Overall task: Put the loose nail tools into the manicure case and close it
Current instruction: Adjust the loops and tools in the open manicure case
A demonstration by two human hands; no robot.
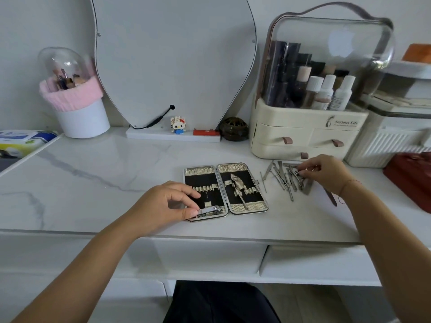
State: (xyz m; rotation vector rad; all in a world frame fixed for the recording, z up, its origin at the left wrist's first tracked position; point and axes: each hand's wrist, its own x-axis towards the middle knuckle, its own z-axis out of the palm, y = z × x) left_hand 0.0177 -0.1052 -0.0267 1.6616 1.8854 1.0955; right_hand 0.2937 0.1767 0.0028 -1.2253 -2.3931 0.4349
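- Currently my left hand [170, 203] pinches a nail clipper [210, 211] at the open case [247, 207], near edge.
- My right hand [326, 173] pinches a small tool [295, 170] in the pile [285, 183] just right of it.

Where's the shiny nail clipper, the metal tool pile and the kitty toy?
Shiny silver nail clipper [210, 210]: head view, its lever.
Pile of loose metal tools [289, 180]: head view, heap's middle.
White block kitty toy [177, 123]: head view, its face.
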